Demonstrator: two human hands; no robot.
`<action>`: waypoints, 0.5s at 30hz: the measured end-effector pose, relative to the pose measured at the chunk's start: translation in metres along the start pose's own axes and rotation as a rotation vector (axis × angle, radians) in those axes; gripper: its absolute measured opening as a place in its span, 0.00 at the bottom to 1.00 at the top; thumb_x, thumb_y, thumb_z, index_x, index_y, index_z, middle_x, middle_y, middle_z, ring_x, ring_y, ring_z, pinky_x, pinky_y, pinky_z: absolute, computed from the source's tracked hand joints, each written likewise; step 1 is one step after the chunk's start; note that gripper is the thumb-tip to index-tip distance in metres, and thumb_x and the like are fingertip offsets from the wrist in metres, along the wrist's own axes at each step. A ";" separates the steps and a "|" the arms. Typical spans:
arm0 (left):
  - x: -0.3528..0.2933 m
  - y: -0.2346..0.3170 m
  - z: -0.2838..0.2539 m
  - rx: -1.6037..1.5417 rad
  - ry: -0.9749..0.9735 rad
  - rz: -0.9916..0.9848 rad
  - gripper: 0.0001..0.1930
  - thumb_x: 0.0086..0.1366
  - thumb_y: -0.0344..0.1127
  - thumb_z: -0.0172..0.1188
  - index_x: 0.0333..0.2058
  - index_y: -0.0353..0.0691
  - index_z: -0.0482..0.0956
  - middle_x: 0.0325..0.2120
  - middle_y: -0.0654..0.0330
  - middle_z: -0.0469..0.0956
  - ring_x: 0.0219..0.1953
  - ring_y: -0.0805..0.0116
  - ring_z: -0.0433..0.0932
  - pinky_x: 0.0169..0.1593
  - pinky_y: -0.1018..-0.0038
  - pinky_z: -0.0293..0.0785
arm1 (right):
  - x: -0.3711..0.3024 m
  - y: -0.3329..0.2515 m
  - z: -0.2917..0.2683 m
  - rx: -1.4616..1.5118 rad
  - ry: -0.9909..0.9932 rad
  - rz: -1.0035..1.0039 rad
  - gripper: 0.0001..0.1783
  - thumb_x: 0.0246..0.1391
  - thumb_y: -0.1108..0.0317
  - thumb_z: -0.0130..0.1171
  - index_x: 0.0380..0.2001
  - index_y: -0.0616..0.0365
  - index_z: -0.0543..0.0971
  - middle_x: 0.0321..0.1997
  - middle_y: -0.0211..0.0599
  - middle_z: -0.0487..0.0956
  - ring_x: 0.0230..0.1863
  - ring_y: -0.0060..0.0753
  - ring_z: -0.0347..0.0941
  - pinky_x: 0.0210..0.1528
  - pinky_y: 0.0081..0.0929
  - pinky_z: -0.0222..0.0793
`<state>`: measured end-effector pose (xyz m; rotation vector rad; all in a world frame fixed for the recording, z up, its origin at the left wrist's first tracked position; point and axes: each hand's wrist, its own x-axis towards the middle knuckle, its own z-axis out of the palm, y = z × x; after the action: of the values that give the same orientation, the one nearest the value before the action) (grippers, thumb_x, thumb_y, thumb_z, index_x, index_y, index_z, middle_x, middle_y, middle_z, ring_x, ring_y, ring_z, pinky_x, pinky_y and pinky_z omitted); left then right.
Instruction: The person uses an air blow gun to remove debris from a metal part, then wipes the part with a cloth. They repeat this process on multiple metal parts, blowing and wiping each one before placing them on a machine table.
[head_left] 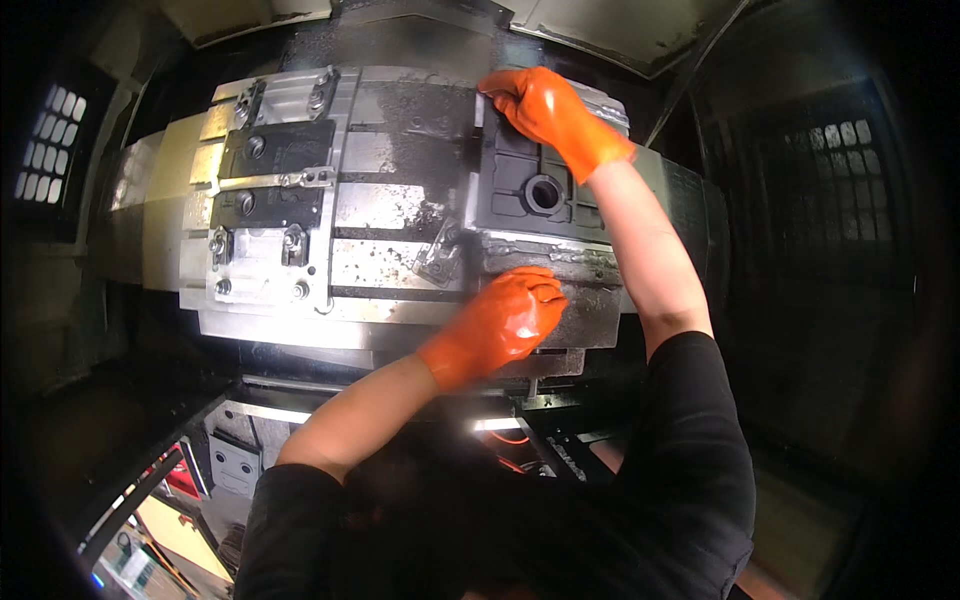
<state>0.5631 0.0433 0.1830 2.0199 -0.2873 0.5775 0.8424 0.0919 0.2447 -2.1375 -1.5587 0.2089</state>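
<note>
Both my hands wear orange rubber gloves. My right hand reaches to the far side of a dark metal casting, its fingers bent over the far left corner and gripping there. A round raised bore shows in the casting's face. My left hand is closer to me, fingers curled, at the near side of the grimy metal block below the casting. Whatever those fingers may hold is hidden. A small loose-looking clamp piece lies left of the casting, amid dark chips.
On the left of the machine table, a silver fixture plate carries bolted clamps and a dark block. A wrench lies across that block. Dark enclosure walls with grid-like lit panels stand at both sides.
</note>
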 end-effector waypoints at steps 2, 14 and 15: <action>0.003 -0.011 -0.004 -0.049 0.043 -0.038 0.14 0.63 0.31 0.63 0.47 0.38 0.84 0.47 0.52 0.83 0.56 0.50 0.79 0.63 0.56 0.73 | -0.004 -0.023 -0.027 0.233 0.103 0.123 0.18 0.64 0.61 0.60 0.53 0.57 0.84 0.50 0.46 0.87 0.51 0.44 0.84 0.56 0.37 0.77; 0.142 -0.147 -0.119 0.556 0.034 -0.111 0.14 0.73 0.34 0.53 0.53 0.40 0.79 0.50 0.43 0.82 0.53 0.41 0.80 0.58 0.56 0.76 | -0.243 0.001 -0.046 0.633 0.444 1.185 0.17 0.55 0.54 0.75 0.39 0.56 0.86 0.30 0.27 0.84 0.25 0.19 0.75 0.30 0.19 0.66; 0.139 -0.149 -0.123 0.533 0.037 -0.086 0.14 0.74 0.35 0.52 0.53 0.40 0.79 0.50 0.43 0.82 0.54 0.41 0.80 0.58 0.56 0.76 | -0.243 0.004 -0.040 0.655 0.494 1.168 0.14 0.55 0.57 0.75 0.34 0.55 0.85 0.28 0.25 0.82 0.24 0.18 0.73 0.29 0.19 0.64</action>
<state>0.7120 0.2289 0.1913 2.5135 -0.0186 0.6878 0.7794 -0.1461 0.2401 -2.0288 0.1579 0.4373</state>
